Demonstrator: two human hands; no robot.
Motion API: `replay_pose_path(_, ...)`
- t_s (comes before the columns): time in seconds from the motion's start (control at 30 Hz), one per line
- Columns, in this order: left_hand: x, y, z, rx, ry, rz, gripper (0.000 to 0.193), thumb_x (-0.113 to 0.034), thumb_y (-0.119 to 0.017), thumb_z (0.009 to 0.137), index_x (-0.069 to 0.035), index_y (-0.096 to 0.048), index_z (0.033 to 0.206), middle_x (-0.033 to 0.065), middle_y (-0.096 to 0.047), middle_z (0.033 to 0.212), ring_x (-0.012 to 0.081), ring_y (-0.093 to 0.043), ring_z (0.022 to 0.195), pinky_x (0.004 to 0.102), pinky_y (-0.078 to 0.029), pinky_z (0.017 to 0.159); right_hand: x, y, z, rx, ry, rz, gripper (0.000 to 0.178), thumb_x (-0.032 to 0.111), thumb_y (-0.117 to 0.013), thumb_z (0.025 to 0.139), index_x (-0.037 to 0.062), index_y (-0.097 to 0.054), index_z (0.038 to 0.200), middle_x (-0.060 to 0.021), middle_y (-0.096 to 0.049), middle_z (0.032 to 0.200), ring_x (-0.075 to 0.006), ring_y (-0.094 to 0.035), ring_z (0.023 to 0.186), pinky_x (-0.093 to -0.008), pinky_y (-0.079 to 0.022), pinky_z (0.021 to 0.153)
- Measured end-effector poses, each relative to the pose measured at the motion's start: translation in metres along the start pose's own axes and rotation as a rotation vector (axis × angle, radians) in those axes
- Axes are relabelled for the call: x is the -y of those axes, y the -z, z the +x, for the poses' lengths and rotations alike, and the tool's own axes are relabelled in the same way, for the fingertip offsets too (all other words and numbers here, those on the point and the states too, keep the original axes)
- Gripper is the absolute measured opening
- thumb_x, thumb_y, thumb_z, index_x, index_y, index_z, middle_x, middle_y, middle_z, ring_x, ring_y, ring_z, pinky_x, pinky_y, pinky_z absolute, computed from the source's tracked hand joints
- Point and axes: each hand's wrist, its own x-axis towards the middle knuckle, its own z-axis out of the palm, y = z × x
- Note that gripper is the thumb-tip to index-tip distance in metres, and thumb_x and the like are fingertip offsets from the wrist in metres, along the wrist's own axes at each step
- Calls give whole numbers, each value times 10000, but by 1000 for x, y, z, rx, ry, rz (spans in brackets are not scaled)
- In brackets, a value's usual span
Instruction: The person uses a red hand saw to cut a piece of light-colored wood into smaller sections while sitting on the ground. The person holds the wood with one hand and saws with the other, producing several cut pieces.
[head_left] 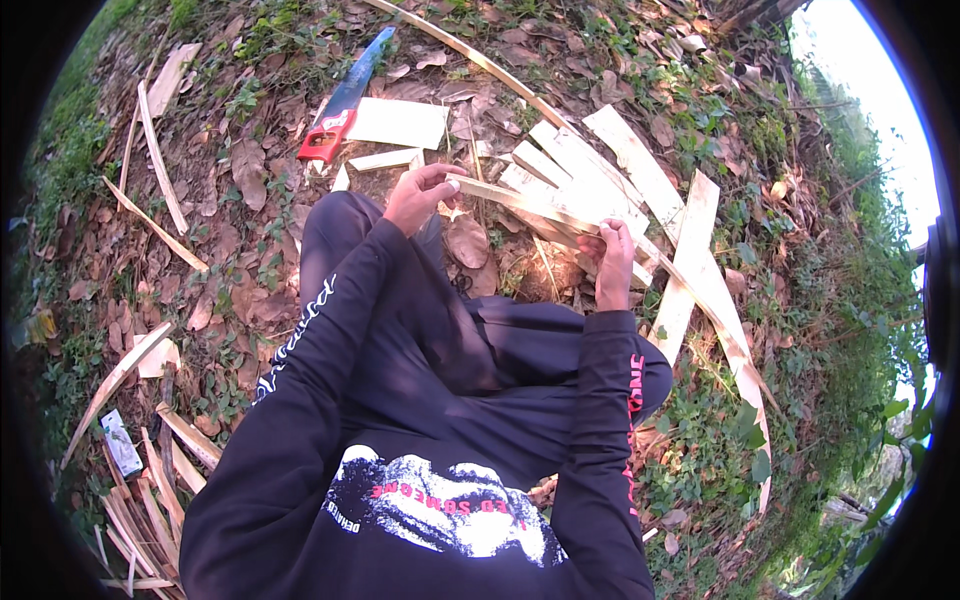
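A thin, pale wooden strip (525, 204) is stretched between my two hands, above the ground in front of my crossed legs. My left hand (418, 200) is closed, pinching the strip's left end between thumb and fingers. Farther along to the right, my right hand (612, 262) grips the strip with its thumb and bent fingers. Behind the strip lie several flat wooden boards (600, 190), partly hidden by it. Whether the strip ends at my right hand or runs past it, I cannot tell against the boards.
A handsaw with a red handle (326, 137) lies at the far left of my hands, beside a short board (400, 122). Long slats (690, 262) cross on the right. Wood strips (150, 500) and a small package (121, 443) lie at lower left among dry leaves.
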Motion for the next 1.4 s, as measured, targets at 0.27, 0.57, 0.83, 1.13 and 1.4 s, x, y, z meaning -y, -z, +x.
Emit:
replay_pose_path(0.27,5,5,1,-24,52,0,359,-34,-542,892,-34,-668,1228,40,-718,862,49,-641,694,168,-415,548,2,4,4,34,13,6,87,109,-500,945,67,-538,1012,-35,-597,884,-167,-689,758,-239,-534,653)
replay_pose_path(0.57,8,4,3,-66,-87,103,381,-40,-594,878,-82,-687,1245,24,-591,986,66,-612,752,196,-444,588,2,4,4,13,-7,-21,100,116,-520,963,64,-548,1043,-25,-593,904,-152,-686,767,-259,-554,685)
replay_pose_path(0.83,0,-3,1,-137,-29,17,384,-61,-638,870,-34,-574,1248,27,-573,1033,56,-602,681,174,-423,557,2,3,4,-11,-21,-19,117,126,-528,987,50,-558,1070,-67,-665,916,-131,-683,772,-252,-516,692)
replay_pose_path(1.13,-1,-1,3,-155,15,4,307,-77,-679,880,-45,-543,1153,39,-579,993,59,-597,646,175,-402,517,3,3,5,10,-12,-55,139,155,-556,989,61,-535,1089,-108,-688,950,-128,-675,773,-245,-544,692)
replay_pose_path(1.4,2,-1,6,-179,20,6,272,-72,-691,891,-38,-561,1127,45,-592,957,54,-581,619,180,-376,497,-1,5,7,20,21,-95,186,109,-581,972,47,-526,1139,-114,-687,958,-149,-671,801,-246,-546,705)
